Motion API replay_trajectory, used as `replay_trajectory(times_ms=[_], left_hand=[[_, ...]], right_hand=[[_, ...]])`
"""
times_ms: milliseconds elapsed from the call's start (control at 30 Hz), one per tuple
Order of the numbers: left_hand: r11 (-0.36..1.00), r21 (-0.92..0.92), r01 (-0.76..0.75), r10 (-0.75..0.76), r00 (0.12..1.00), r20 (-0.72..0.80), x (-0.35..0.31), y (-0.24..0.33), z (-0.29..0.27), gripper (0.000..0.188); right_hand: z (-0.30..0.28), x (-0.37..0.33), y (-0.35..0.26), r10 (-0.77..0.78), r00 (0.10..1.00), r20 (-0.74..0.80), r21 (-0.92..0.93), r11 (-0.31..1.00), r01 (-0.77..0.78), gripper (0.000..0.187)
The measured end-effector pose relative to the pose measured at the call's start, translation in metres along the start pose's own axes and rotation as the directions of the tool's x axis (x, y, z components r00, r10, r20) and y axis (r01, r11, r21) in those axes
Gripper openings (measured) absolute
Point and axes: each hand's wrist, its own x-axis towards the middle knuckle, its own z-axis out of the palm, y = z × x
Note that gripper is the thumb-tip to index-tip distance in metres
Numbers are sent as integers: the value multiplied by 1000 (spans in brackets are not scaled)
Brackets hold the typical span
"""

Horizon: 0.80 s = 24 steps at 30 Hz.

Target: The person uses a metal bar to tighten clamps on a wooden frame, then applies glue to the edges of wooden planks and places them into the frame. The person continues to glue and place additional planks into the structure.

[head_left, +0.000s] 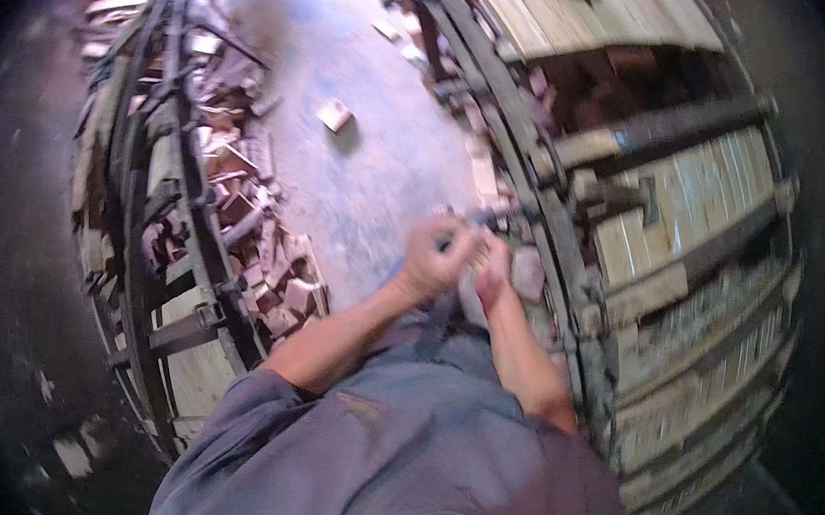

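My left hand [431, 261] and my right hand [495, 268] meet in front of my body, next to the right-hand rack. The fingers of the left hand curl round into a ring with a dark gap in it. Close against its fingertips, the right hand is closed too. Both are blurred, and whatever they may hold between them is too small and smeared to make out.
On the right stands a dark-framed rack [570, 247] with pale slatted boards [687, 208]. Another rack [170, 168] runs along the left. Broken wood-like pieces [278, 280] heap beside it, and one pale block [335, 115] lies on the grey floor [366, 170] between.
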Motion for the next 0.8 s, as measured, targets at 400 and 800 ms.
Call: replay_trajectory(times_ms=[400,800], left_hand=[[684,-617,389,-497,868,-5,63,-44,-85,37],[326,-791,517,-931,322,-173,145,-253,-131,37]], right_hand=[[12,19,23,55,995,80,220,973,-71,29],[51,21,-12,76,881,-467,-158,973,-168,34]])
